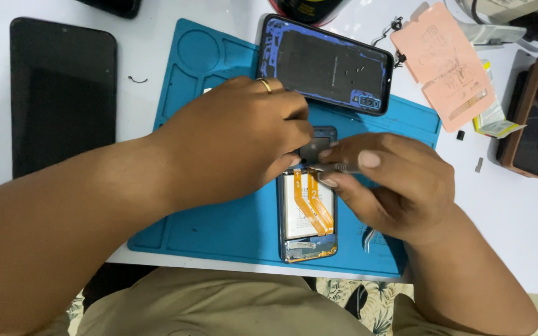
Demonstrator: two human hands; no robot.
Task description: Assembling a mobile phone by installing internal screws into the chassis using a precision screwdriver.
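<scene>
Head view only here, so everything is placed off the blue silicone work mat (pixel 219 218), which is soft-looking, matte, with moulded round and rectangular trays along its top edge. An opened phone (pixel 307 214) is laid lengthwise on the middle of the mat, back off, with a flat whitish battery exposed and two shiny orange ribbon cables (pixel 314 202) crossing it. The left hand (pixel 238 140) is arched over the phone's upper end, a gold ring (pixel 265 85) seen on one finger, fingertips curled down onto the dark top section; whether anything is actually pinched there can't be told. The right hand (pixel 393 183) is brought in from the mat's right side, thumb and forefinger clamped on a thin grey metal tool (pixel 337 168) whose tip is pointed at the phone's top. On the mat's upper edge a glossy dark back cover (pixel 328 65) with blue trim is resting. Just off the mat's upper right corner a pink sheet (pixel 446 65) is lying, and well left of the mat a black slab phone (pixel 63 93) is set face up on the white table (pixel 518 211).
</scene>
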